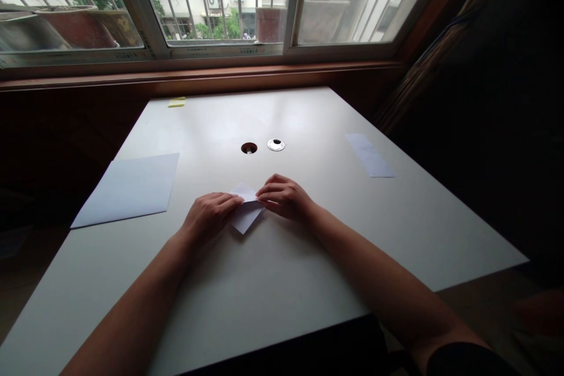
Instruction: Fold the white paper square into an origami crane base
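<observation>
A small folded piece of white paper (pixel 245 218) lies near the middle of the white table (pixel 273 282), one corner pointing toward me. A crease or folded edge runs across it between my hands. My left hand (pixel 211 212) grips its left side, thumb and fingers closed at the edge. On the opposite side, my right hand (pixel 285 195) pinches the right corner between thumb and fingertips. Parts of the paper are hidden under the fingers of both hands.
A stack of white paper sheets (pixel 132 189) lies at the left edge. A paper strip (pixel 370 156) rests on the right. Beyond my hands are a round cable hole (pixel 249 148) and its loose cover (pixel 276 145). Yellow sticky notes (pixel 177 102) sit at the far left, below the window.
</observation>
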